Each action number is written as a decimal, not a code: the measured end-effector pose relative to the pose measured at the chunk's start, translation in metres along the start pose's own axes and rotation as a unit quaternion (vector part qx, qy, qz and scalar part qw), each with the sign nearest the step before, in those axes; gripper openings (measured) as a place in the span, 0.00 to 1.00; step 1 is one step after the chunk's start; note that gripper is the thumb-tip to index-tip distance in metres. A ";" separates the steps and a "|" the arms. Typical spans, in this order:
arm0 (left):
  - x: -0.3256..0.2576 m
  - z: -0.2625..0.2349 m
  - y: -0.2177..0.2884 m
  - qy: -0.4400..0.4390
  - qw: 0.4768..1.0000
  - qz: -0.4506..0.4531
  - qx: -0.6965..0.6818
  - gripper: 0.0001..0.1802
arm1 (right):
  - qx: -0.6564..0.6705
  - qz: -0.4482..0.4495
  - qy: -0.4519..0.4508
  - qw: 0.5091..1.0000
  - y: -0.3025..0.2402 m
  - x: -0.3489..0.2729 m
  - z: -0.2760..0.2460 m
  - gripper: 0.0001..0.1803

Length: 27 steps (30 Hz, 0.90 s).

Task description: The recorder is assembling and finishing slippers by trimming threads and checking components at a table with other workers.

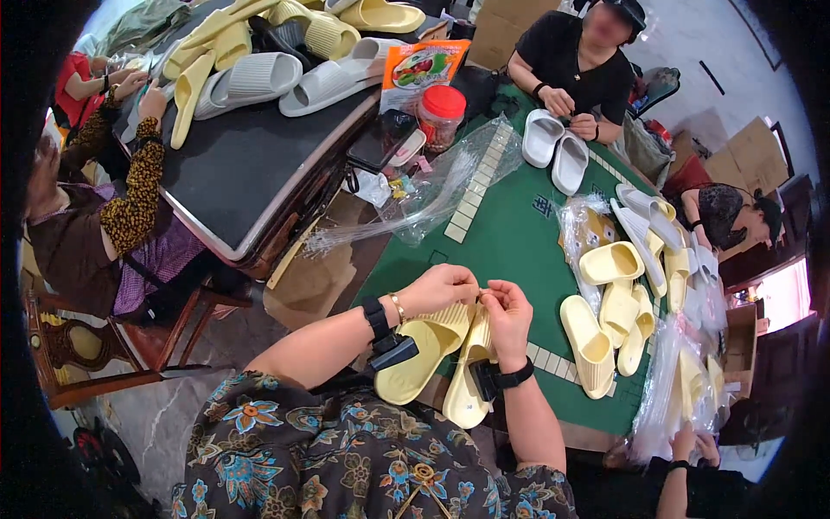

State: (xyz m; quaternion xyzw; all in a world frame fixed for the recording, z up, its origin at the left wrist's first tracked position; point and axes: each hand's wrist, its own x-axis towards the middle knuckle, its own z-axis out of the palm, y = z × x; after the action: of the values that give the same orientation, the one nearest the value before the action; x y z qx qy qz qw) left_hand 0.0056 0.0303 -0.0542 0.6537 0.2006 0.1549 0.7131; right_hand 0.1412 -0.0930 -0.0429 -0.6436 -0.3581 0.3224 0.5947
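A pair of pale yellow slide slippers lies side by side at the green table's near edge: the left slipper and the right slipper. My left hand is over the ribbed straps at their far end, its fingers pinched together. Close against it is my right hand, also with thumb and fingers pinched. Whatever is between the fingertips is too small to make out. Each wrist wears a black band with a small dark block that partly covers the slippers.
Several yellow slippers lie on the green table at right. Thin clear plastic strands lie left of a row of white tiles. A red-lidded jar stands behind. Grey slippers lie before a person.
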 end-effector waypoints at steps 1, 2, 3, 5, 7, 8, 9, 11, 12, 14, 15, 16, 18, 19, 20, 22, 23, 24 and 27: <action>-0.001 0.001 0.001 -0.002 1.000 -0.001 0.000 0.11 | -0.004 0.003 0.001 1.000 -0.001 -0.001 0.000 0.11; -0.001 0.000 0.003 -0.007 1.000 0.000 -0.001 0.11 | -0.004 0.004 0.003 1.000 -0.001 -0.001 -0.001 0.11; -0.001 0.000 0.004 -0.013 1.000 0.000 -0.001 0.11 | -0.007 -0.001 0.002 1.000 -0.001 -0.001 -0.001 0.11; 0.000 0.000 0.002 -0.015 1.000 0.001 0.012 0.12 | -0.010 -0.005 0.001 1.000 0.000 -0.001 -0.001 0.11; 0.000 0.000 0.002 -0.018 1.000 0.001 0.025 0.12 | 0.006 -0.003 0.001 1.000 0.001 -0.001 0.000 0.11; -0.001 0.000 0.004 -0.018 1.000 -0.005 0.019 0.12 | 0.006 -0.002 0.002 1.000 0.001 -0.001 0.000 0.11; -0.001 0.000 0.005 -0.019 1.000 -0.012 0.013 0.12 | 0.005 -0.003 0.003 1.000 0.001 -0.001 0.000 0.11; -0.001 0.000 0.004 -0.023 1.000 -0.012 0.010 0.12 | 0.004 -0.003 0.004 1.000 0.001 -0.001 0.000 0.11; -0.001 0.000 0.004 -0.025 1.000 -0.011 0.007 0.12 | 0.004 -0.002 0.004 1.000 0.001 -0.001 -0.001 0.11; -0.001 0.000 0.003 -0.031 0.999 -0.009 0.000 0.12 | 0.005 -0.001 0.004 1.000 0.001 -0.001 0.000 0.11; -0.001 0.000 0.002 -0.036 0.999 -0.006 -0.007 0.12 | -0.001 -0.003 0.004 1.000 0.001 -0.001 0.000 0.10; -0.001 0.000 0.003 -0.036 0.999 -0.006 -0.007 0.12 | -0.007 -0.004 0.005 1.000 0.001 -0.001 0.000 0.10; -0.002 0.001 0.003 -0.039 0.999 -0.012 -0.013 0.12 | -0.001 -0.008 0.002 1.000 0.002 -0.003 -0.001 0.10; -0.001 0.001 0.003 -0.039 0.999 -0.013 -0.013 0.12 | 0.006 -0.014 -0.001 1.000 0.002 -0.003 -0.001 0.10; -0.001 0.000 0.002 -0.041 0.999 -0.013 -0.005 0.12 | 0.006 -0.014 -0.001 1.000 0.002 -0.003 0.000 0.10; 0.001 0.000 0.001 -0.043 0.999 -0.014 0.003 0.11 | -0.001 -0.017 -0.003 1.000 0.001 -0.003 0.000 0.10; 0.001 -0.001 0.001 -0.048 0.999 -0.018 0.001 0.11 | -0.001 -0.016 -0.003 1.000 0.000 -0.003 0.000 0.10; 0.002 -0.002 0.000 -0.052 0.998 -0.023 -0.001 0.10 | -0.007 -0.015 -0.004 1.000 -0.002 -0.003 0.000 0.10; 0.003 -0.002 0.002 -0.044 0.998 -0.042 0.007 0.09 | -0.011 -0.011 -0.009 1.000 0.000 -0.002 0.000 0.10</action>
State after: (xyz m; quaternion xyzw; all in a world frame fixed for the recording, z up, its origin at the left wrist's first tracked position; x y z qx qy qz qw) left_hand 0.0076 0.0339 -0.0523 0.6560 0.1977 0.0948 0.7222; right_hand 0.1395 -0.0948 -0.0425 -0.6433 -0.3734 0.3177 0.5880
